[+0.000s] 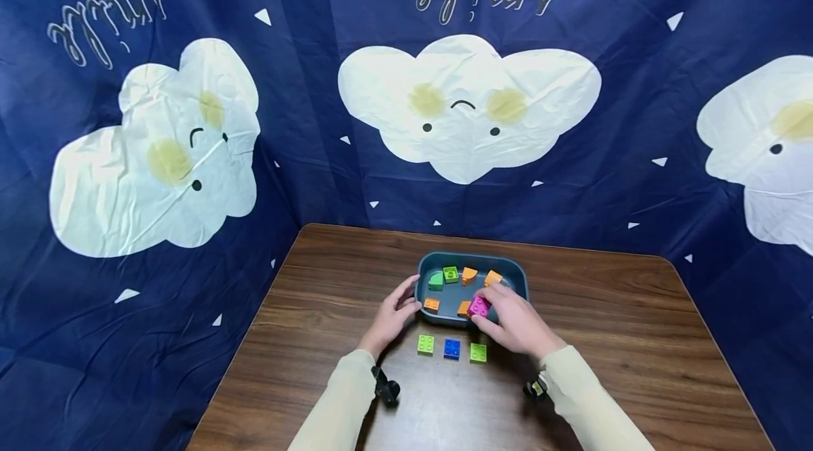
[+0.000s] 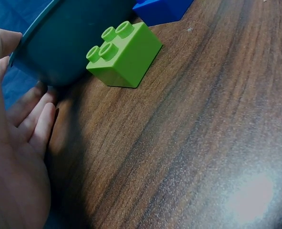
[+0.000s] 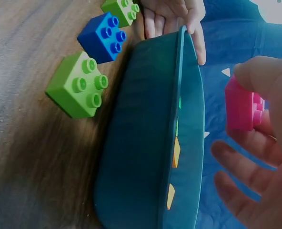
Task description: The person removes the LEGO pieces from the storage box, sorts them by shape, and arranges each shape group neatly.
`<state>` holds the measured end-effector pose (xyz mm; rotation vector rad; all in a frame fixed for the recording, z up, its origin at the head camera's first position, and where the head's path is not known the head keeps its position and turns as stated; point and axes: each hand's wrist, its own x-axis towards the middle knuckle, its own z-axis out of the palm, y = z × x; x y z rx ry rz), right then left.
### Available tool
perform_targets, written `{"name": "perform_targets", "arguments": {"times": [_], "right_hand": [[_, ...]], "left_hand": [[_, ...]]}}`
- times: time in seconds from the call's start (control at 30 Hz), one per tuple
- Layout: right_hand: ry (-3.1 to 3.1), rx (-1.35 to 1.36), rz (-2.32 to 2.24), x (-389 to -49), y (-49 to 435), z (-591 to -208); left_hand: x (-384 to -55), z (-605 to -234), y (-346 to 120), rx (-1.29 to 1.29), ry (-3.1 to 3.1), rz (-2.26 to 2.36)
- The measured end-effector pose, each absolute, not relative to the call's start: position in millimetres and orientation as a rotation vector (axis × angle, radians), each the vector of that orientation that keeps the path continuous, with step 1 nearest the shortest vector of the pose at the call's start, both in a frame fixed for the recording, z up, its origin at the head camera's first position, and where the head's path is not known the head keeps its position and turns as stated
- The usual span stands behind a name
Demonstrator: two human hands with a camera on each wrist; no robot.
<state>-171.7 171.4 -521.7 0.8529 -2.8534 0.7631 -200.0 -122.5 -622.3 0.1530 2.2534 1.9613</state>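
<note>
A pink toy building brick [image 1: 479, 306] is pinched between thumb and fingers of my right hand [image 1: 516, 320], above the near right part of a dark teal tub [image 1: 473, 257]. The right wrist view shows the pink brick [image 3: 239, 106] raised past the tub's rim, its studs facing sideways. My left hand [image 1: 392, 318] touches the tub's left end. In the left wrist view, that hand's thumb meets the rim and the other fingers [image 2: 42, 125] lie loosely extended by the tub's base. Before the tub stand a lime brick [image 1: 425, 344], a blue brick [image 1: 452, 349] and another lime brick [image 1: 478, 353], apart in a row.
Inside the tub lie a green curved piece [image 1: 435, 281], a lime brick [image 1: 450, 274] and several orange pieces [image 1: 432, 305]. The wooden table [image 1: 610, 338] extends on both sides. Behind it hangs a dark blue cloth [image 1: 406, 197] printed with clouds.
</note>
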Motion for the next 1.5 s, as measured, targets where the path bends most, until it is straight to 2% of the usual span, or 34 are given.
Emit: {"name": "perform_targets", "arguments": {"times": [0.83, 1.5], "right_hand": [[-2.797, 0.774, 0.857, -122.7, 204.9, -547.7], [-2.925, 0.692, 0.825, -115.2, 215.9, -582.8]], "left_hand": [[-202.6, -622.7, -125.2, 0.182, 2.269, 1.971], [-202.7, -625.3, -126.0, 0.177, 2.29, 1.92]]}}
